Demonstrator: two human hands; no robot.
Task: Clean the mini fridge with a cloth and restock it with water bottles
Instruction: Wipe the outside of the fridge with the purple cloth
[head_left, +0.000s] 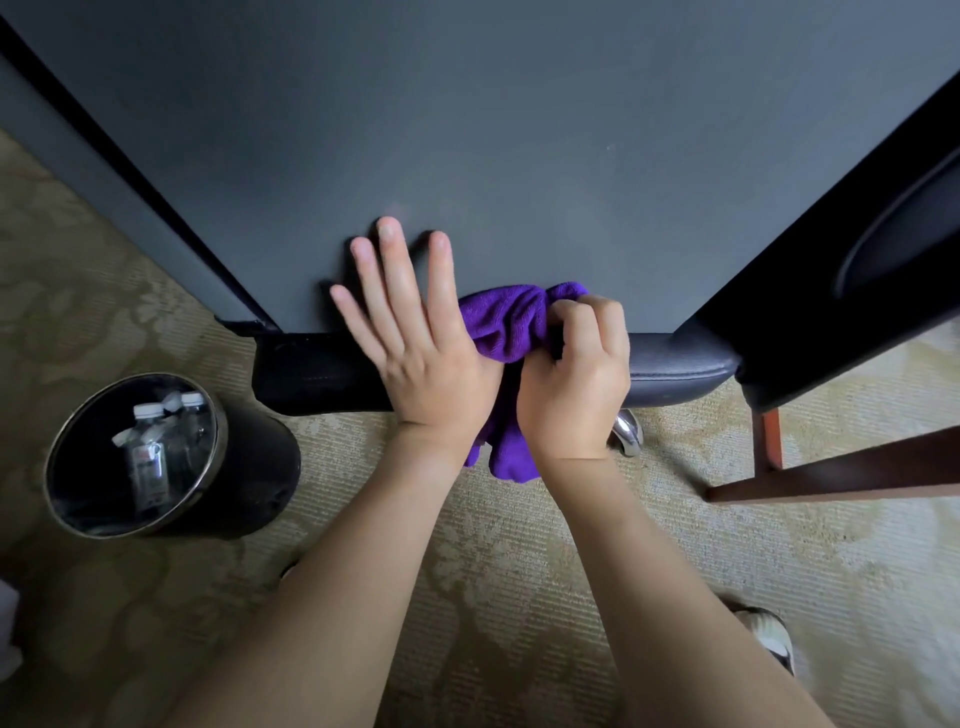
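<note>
The right hand (574, 374) is clenched around a bunched purple microfibre cloth (511, 322); this grip holds the middle of the bundle, with one fold pushed forward onto the matte grey flat surface (519, 130) ahead of the grip and a loose tail hanging below the wrist. The left hand (415, 332) lies just left of the grip, fingers straight and spread, fingertips reaching onto the grey surface, holding nothing. Whether that surface is the mini fridge top or a desk cannot be told; no fridge door or interior is in view.

Left of the grip and lower, on the patterned beige carpet (519, 571), stands a round black waste bin (156, 457) containing several clear plastic water bottles (148, 457) with white caps. A dark wooden chair (857, 291) stands right of the grip.

Risks, as judged:
- The cloth is wadded, so little fabric meets the surface; wiping may leave streaks.
- The hanging tail could drag over the padded black edge (322, 374) below the hands, or snag there.
- The bottles seen sit in a bin and appear discarded; using them for restocking would be an error. No fresh bottles are visible.
</note>
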